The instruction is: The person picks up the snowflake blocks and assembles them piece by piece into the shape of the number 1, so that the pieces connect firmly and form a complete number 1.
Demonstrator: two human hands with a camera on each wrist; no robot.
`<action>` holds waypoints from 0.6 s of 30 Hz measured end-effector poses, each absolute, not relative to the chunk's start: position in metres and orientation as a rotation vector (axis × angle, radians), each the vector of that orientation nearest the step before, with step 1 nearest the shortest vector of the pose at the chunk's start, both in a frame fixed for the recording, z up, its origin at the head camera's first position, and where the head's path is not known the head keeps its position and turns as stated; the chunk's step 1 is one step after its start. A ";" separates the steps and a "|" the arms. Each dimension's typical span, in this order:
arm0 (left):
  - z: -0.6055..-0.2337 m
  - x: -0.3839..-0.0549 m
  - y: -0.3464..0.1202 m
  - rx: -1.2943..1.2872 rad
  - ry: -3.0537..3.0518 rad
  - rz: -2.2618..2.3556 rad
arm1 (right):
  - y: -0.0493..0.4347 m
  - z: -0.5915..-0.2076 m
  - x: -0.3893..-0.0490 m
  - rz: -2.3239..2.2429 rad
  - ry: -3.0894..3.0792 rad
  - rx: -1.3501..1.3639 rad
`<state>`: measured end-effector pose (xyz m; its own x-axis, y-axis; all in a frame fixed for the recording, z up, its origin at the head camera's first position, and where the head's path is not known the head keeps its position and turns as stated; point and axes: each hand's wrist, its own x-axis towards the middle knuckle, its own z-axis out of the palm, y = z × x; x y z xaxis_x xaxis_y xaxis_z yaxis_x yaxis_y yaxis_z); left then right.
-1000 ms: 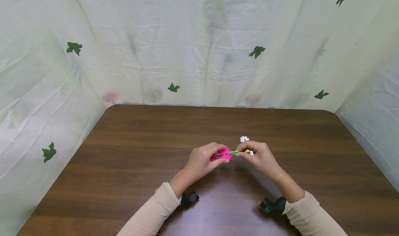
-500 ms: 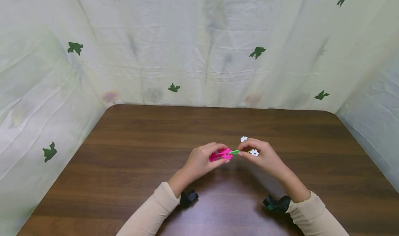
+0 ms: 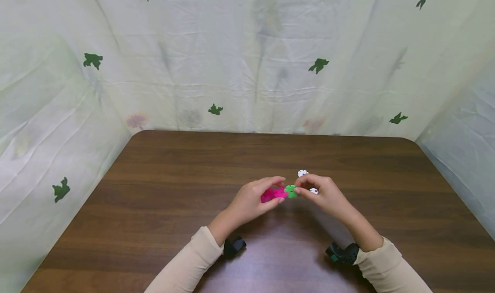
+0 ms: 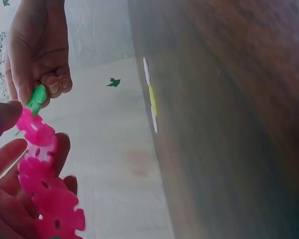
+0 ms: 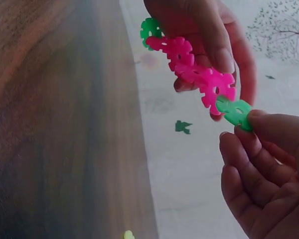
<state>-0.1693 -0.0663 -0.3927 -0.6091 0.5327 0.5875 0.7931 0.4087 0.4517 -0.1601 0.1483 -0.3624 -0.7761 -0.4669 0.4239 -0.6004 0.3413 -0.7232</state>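
My left hand (image 3: 247,198) holds a chain of pink notched snowflake discs (image 4: 45,181) between thumb and fingers. A green snowflake disc (image 3: 291,191) joins the chain's right end, tilted against the last pink disc. My right hand (image 3: 325,196) pinches the outer edge of that green disc with thumb and index finger. In the right wrist view, another green disc (image 5: 150,31) sits at the chain's far end, beside the left hand. The left palm and fingers partly hide the chain in the head view.
Behind the right hand, a white disc (image 3: 303,172) and a second white disc (image 3: 313,191) lie on the brown table (image 3: 193,164). A yellow disc (image 4: 153,99) lies between them in the left wrist view. Pale fabric (image 3: 232,69) surrounds the table's back and sides.
The green disc at the right end has turned from nearly edge-on to face the head camera. The pink discs have rotated in the left hand, whose index finger has lifted slightly.
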 end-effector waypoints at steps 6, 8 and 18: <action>-0.392 -0.166 -0.063 -1.168 -2.301 -0.945 | 0.146 -0.366 -0.160 1.523 -2.546 0.875; -0.393 -0.165 -0.062 -1.153 -2.300 -0.907 | 0.147 -0.373 -0.163 1.583 -2.566 0.832; -0.396 -0.163 -0.058 -1.070 -2.244 -0.812 | 0.142 -0.385 -0.165 1.881 -2.481 0.810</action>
<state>-0.1634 -0.0579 -0.3957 -0.5528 0.4985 0.6677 0.8104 0.5084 0.2913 -0.1647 0.1417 -0.3849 -0.8705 -0.4321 0.2358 -0.3437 0.1905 -0.9195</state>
